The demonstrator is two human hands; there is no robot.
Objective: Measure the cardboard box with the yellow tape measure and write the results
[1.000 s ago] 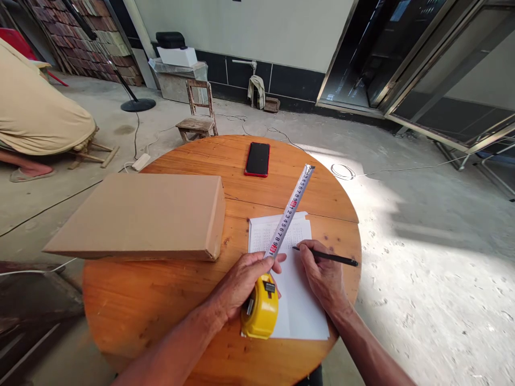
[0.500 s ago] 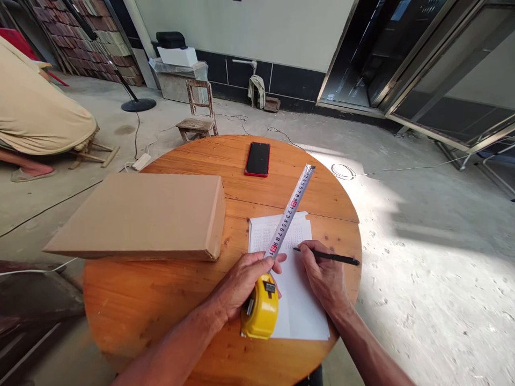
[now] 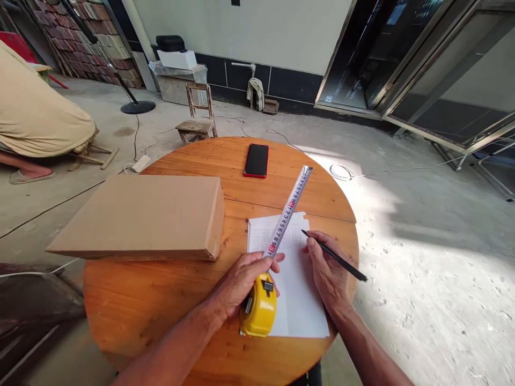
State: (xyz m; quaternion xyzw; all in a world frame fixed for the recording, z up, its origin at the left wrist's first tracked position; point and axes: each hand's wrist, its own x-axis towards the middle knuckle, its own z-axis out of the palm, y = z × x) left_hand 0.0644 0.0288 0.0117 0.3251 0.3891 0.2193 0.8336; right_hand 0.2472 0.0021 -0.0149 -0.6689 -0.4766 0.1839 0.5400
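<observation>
My left hand (image 3: 249,279) is closed on a yellow tape measure (image 3: 260,311), thumb against its metal blade. The blade (image 3: 286,214) sticks out up and to the right, over the paper. Between the fingers and thumb of my right hand (image 3: 330,268) is a black pen (image 3: 340,258), its tip pointing up and left above the sheet. White paper (image 3: 300,311) with rows of small writing lies under both hands; the writing is too small to read. A brown cardboard box (image 3: 148,214) rests on the table to the left of my left hand.
The round wooden table (image 3: 161,300) carries everything. A black phone with a red edge (image 3: 256,160) lies at its far side. Beyond stand a small wooden chair (image 3: 197,123) and a stand with a round black base (image 3: 138,106). A person's foot (image 3: 34,172) shows at left.
My right hand has shifted the pen: its tip has moved up and right, its back end lower. My left hand keeps the tape measure in nearly the same place.
</observation>
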